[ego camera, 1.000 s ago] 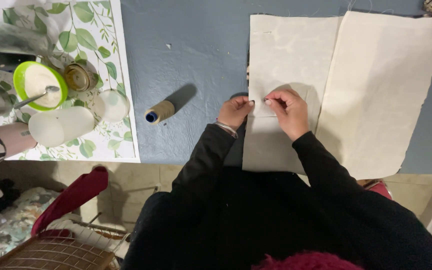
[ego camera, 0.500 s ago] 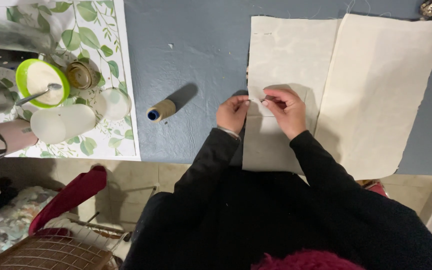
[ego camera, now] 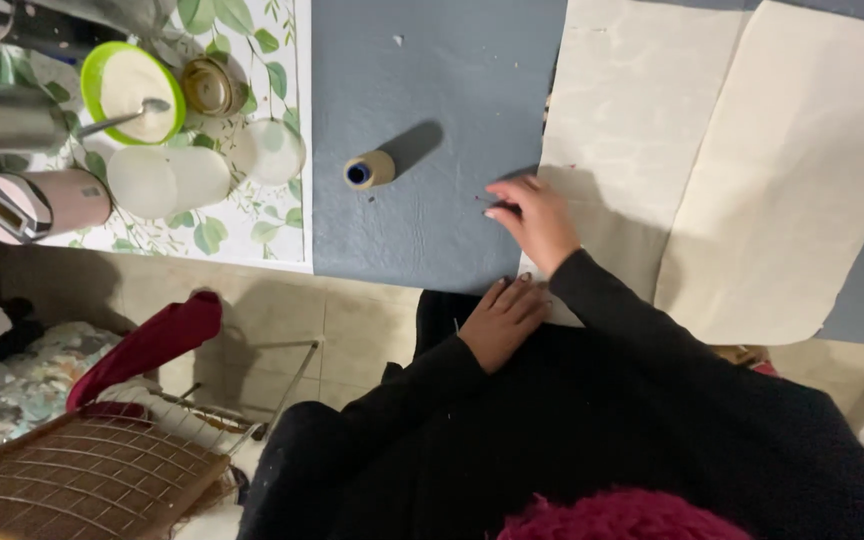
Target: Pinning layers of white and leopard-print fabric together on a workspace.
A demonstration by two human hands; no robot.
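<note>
My right hand (ego camera: 537, 215) lies flat on the blue-grey table (ego camera: 422, 90), fingers spread, at the left edge of a cream cloth (ego camera: 632, 110). Nothing shows in its fingers. My left hand (ego camera: 502, 320) rests lower, at the table's front edge, with fingers stretched out and touching the cloth's bottom corner; I see nothing in it. A second, larger cream piece (ego camera: 792, 180) overlaps the first on the right. A tan thread spool (ego camera: 367, 170) lies on its side to the left of my right hand, apart from it.
A leaf-patterned mat (ego camera: 252, 215) at the left holds a green-rimmed bowl with a spoon (ego camera: 132, 90), round white lids (ego camera: 167, 178), a brass-coloured jar (ego camera: 207, 85) and a pink cup (ego camera: 47, 200). Below the table are a red cloth (ego camera: 147, 345) and a wicker basket (ego camera: 82, 480).
Both hands were pinched together over the cloth. They have now parted: the right hand moved left onto the table, and the left hand dropped to the table's front edge. The view moved closer.
</note>
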